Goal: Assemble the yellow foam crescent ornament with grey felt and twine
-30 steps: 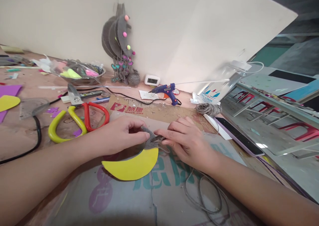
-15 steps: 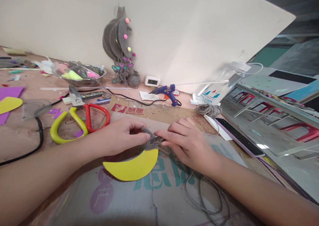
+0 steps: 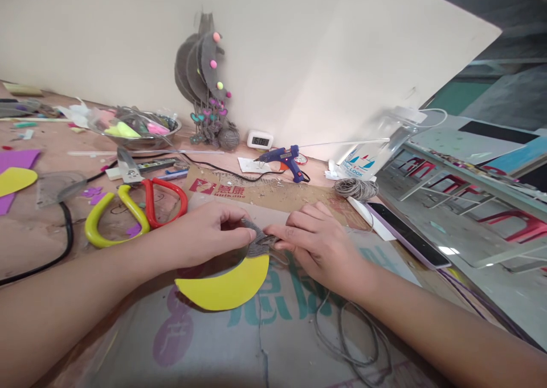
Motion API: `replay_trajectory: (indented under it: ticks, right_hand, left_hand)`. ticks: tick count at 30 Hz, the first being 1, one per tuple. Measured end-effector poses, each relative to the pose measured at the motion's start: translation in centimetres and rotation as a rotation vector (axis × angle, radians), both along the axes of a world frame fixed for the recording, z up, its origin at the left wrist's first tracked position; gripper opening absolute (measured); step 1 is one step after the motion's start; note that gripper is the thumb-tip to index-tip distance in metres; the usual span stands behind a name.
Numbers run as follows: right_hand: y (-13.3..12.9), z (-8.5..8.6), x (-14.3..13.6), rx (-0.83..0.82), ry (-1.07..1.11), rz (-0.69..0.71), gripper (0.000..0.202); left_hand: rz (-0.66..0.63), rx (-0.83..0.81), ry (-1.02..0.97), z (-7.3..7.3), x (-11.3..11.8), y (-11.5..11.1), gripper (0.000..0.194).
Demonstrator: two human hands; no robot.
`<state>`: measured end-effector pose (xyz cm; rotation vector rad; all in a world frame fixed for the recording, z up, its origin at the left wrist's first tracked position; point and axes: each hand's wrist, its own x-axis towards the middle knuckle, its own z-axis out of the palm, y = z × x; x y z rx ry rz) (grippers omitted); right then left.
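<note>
A yellow crescent (image 3: 226, 285), seemingly of foam or card, lies over the cardboard with its upper right end wrapped in grey yarn (image 3: 257, 246). My left hand (image 3: 217, 231) pinches that wrapped end between thumb and fingers. On the other side of the wrapping, my right hand (image 3: 314, 241) has its fingertips closed on the grey yarn; the exact grip is partly hidden. Loose yarn loops (image 3: 354, 342) trail below my right wrist onto the cardboard (image 3: 205, 354).
Beyond my left forearm lie scissors with yellow and red handles (image 3: 166, 223). Behind are a blue glue gun (image 3: 288, 159), a white clock (image 3: 260, 140), and a metal bowl of craft bits (image 3: 137, 142). A yarn ball (image 3: 356, 188) and phone (image 3: 408, 234) sit right.
Both hands stay almost where they were, holding the wrapped end of the crescent. The whole view has shifted very slightly; no object is visibly picked up or let go.
</note>
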<state>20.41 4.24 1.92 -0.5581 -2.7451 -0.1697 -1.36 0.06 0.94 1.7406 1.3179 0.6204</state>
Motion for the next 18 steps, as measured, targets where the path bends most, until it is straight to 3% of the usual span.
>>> replay_trajectory:
  ticks: [7,18]
  right_hand:
    - [0.02,-0.06,0.09,-0.069,0.048,-0.004,0.027]
    - [-0.08,-0.1,-0.03,-0.004,-0.002,-0.018,0.028]
  left_hand:
    - [-0.019,-0.003,-0.009,0.04,-0.04,0.16,0.021]
    - [-0.014,0.042,0.018,-0.25,-0.14,0.19,0.023]
